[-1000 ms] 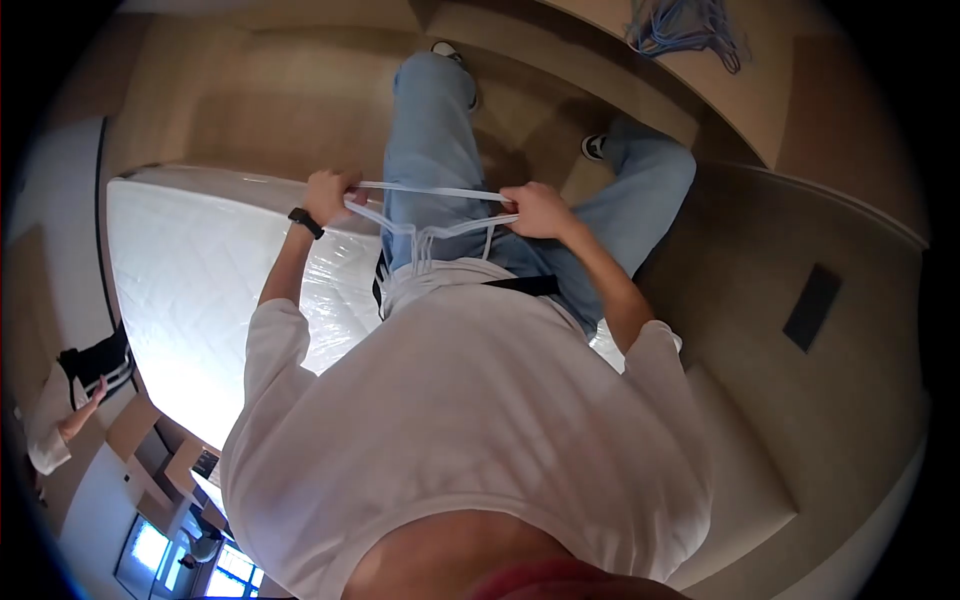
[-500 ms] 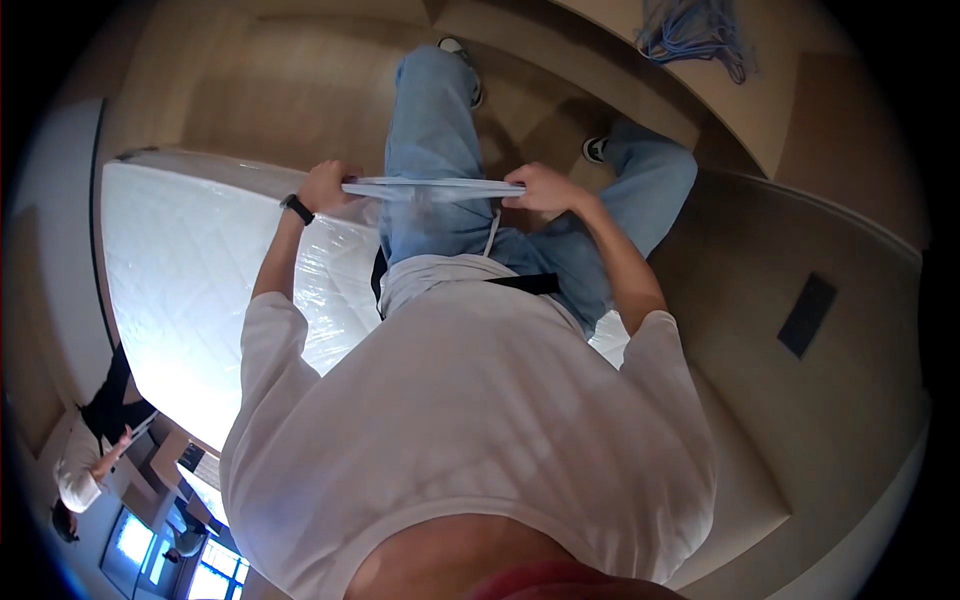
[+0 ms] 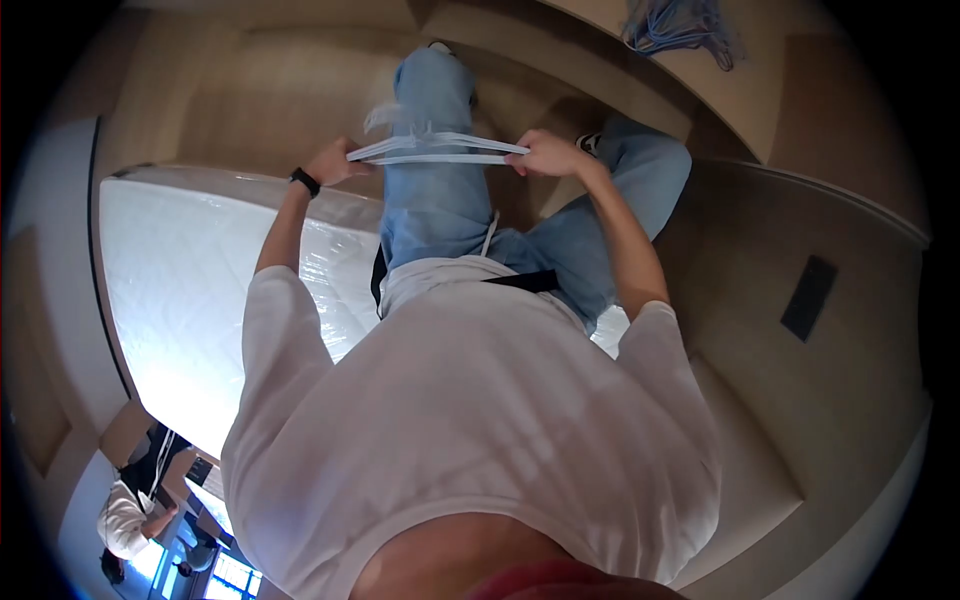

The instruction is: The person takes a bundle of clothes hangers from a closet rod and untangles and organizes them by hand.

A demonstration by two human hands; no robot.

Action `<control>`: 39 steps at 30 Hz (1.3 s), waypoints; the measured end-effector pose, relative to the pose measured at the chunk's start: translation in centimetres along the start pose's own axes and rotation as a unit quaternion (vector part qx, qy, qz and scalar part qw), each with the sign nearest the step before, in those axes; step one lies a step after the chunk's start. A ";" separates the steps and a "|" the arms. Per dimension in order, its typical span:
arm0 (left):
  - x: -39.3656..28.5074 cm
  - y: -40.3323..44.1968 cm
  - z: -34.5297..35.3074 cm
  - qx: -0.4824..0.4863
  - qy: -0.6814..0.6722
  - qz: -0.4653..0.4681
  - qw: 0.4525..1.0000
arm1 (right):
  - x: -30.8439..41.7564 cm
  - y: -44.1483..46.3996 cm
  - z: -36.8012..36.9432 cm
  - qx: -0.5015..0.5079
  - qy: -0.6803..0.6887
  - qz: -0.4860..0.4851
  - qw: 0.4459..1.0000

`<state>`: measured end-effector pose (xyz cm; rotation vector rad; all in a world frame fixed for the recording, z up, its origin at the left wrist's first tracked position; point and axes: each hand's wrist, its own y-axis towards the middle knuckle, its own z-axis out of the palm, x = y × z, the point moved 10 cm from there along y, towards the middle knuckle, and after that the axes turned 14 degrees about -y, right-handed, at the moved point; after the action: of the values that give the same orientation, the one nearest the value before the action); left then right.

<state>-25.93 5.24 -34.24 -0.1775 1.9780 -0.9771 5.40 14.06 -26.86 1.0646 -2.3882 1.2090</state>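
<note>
Between my two hands are white clothes hangers (image 3: 445, 158), stacked together, held above my knee with their hooks pointing away from me. The hooks are smeared by motion, and how many hangers there are I cannot tell. My left hand (image 3: 343, 160), with a black watch at its wrist, is closed around the left end of the hangers. On the opposite end, my right hand (image 3: 548, 154) grips the right corner, thumb and fingers pressed together.
I sit on a mattress (image 3: 180, 290) wrapped in clear plastic. At the upper right, a bundle of blue hangers (image 3: 680, 35) lies on a wooden tabletop (image 3: 745, 110). A headboard-like panel (image 3: 830, 230) stands at right. Another person (image 3: 130, 515) is at lower left.
Both hands have moved forward, away from my body, with the hangers, which now show their triangular shape and hooks. The other person at lower left has shifted in view.
</note>
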 end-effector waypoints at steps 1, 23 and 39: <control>-2.9 -0.9 -1.3 -0.021 0.024 0.021 0.999 | 0.6 -0.3 -0.3 0.005 0.012 0.023 1.000; -4.2 0.3 -4.4 -0.078 -0.002 -0.011 0.997 | -4.7 3.9 2.6 -0.012 0.146 0.063 0.987; -14.0 1.4 -5.8 -0.058 0.117 0.055 0.990 | -8.1 -0.6 3.3 -0.091 0.268 0.081 0.956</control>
<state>-21.85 16.01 -24.30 -0.0177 2.2364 -0.8433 11.75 15.24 -32.73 0.4163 -2.1265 1.1201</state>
